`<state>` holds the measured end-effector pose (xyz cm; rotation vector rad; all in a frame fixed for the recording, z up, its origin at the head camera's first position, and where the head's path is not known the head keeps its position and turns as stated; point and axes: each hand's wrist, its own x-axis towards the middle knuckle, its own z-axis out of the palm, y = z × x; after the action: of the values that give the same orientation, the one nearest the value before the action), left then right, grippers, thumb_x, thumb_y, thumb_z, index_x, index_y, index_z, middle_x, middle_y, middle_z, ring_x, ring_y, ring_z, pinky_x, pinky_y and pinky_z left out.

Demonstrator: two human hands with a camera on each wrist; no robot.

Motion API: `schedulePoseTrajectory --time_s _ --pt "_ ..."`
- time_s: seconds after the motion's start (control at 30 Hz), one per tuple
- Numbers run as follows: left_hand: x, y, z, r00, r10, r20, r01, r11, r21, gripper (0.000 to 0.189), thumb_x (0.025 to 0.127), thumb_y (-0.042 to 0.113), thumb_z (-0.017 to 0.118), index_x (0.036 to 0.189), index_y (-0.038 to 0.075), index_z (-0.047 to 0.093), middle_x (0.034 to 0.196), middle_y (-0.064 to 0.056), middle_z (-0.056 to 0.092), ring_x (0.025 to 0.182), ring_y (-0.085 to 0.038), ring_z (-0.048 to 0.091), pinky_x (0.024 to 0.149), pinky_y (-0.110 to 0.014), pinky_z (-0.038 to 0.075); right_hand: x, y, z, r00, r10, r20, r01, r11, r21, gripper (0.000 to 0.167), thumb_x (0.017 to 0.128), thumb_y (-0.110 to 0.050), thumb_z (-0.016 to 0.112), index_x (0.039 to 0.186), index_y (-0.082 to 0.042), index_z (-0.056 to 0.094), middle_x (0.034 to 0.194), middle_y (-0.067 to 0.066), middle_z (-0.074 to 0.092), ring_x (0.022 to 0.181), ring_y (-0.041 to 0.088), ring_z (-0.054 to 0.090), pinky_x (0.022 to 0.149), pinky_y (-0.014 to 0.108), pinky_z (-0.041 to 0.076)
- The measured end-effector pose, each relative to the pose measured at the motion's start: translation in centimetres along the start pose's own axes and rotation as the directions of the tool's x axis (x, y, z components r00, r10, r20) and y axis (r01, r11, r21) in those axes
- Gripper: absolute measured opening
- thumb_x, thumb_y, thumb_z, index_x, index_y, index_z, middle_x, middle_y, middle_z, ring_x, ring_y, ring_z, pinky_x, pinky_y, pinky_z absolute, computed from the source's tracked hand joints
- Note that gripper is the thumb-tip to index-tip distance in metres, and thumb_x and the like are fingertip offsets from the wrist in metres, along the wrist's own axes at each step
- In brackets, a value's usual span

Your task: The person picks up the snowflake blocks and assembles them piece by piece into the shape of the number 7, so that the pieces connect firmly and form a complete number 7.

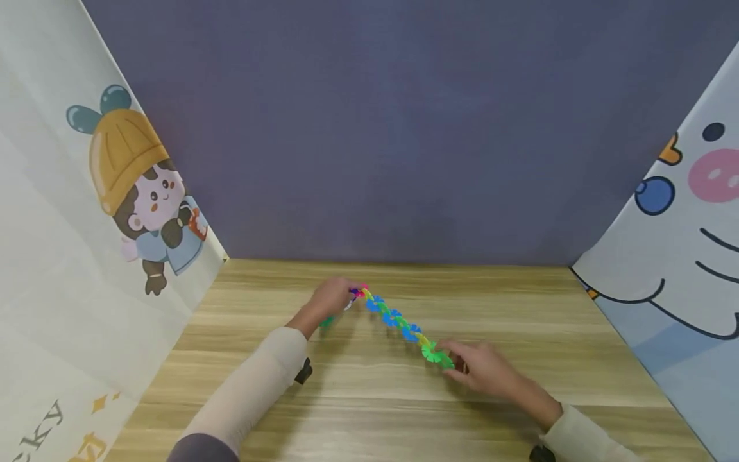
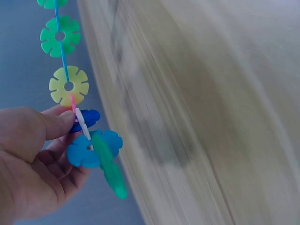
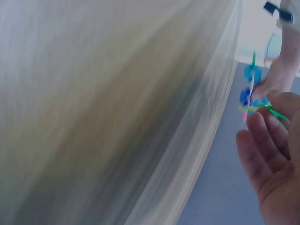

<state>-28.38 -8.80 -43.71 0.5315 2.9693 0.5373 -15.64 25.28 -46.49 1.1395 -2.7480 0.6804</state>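
Head cam: a chain of colourful plastic discs [image 1: 398, 319] is stretched over the wooden table [image 1: 369, 398], running from about 10 o'clock to 4 o'clock. Left hand [image 1: 330, 298] pinches the far end, right hand [image 1: 482, 369] grips the green near end.

Left wrist: thumb and fingers [image 2: 56, 123] clamp the blue discs.

Right wrist: pretty blurry, fingers [image 3: 265, 136] curled at the green disc.
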Motion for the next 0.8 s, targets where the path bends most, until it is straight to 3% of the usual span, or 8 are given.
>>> schedulePoseTrajectory --time_s 0.27,0.43,0.6,0.8 --pt "2.5 1.4 1.6 0.994 0.103 -0.021 -0.103 0.995 -0.011 0.026 0.097 0.017 0.07 0.119 0.029 0.077 0.118 0.001 0.077 0.115 -0.025 0.069 0.089 -0.04 0.058 -0.1 -3.2 1.5 0.99 -0.042 0.133 0.037 0.999 0.038 0.042 0.086 -0.032 0.083 0.115 -0.013 0.06 0.072 -0.018 0.055 0.061 -0.012 0.042 0.053 0.009 0.04" --pt "3.3 2.6 2.6 0.989 0.148 -0.03 -0.147 0.989 0.018 0.025 0.095 0.018 0.072 0.117 0.029 0.078 0.115 0.0 0.077 0.11 -0.025 0.07 0.085 -0.038 0.059 0.1 -4.4 2.4 0.982 -0.053 0.183 0.054 0.999 -0.002 0.049 0.083 -0.046 0.082 0.112 -0.015 0.057 0.07 -0.02 0.052 0.058 -0.012 0.039 0.051 0.007 0.034" --pt "3.9 3.7 3.5 0.988 0.155 0.004 -0.155 0.987 0.04 0.026 0.094 0.021 0.074 0.118 0.032 0.078 0.116 0.003 0.076 0.109 -0.023 0.069 0.082 -0.033 0.059 0.2 -5.7 3.1 0.986 -0.042 0.164 0.063 0.99 -0.127 0.053 0.078 -0.056 0.082 0.107 -0.019 0.056 0.065 -0.022 0.044 0.055 -0.01 0.034 0.048 0.01 0.031" --pt "4.7 5.2 4.5 0.985 0.168 0.044 -0.169 0.986 0.001 0.03 0.1 0.014 0.065 0.119 0.033 0.077 0.123 0.006 0.074 0.117 -0.021 0.066 0.098 -0.035 0.057 0.3 -7.5 3.7 0.988 0.009 0.155 0.032 0.965 -0.259 0.054 0.076 -0.067 0.077 0.095 -0.023 0.05 0.06 -0.021 0.04 0.052 -0.004 0.034 0.047 0.02 0.031"
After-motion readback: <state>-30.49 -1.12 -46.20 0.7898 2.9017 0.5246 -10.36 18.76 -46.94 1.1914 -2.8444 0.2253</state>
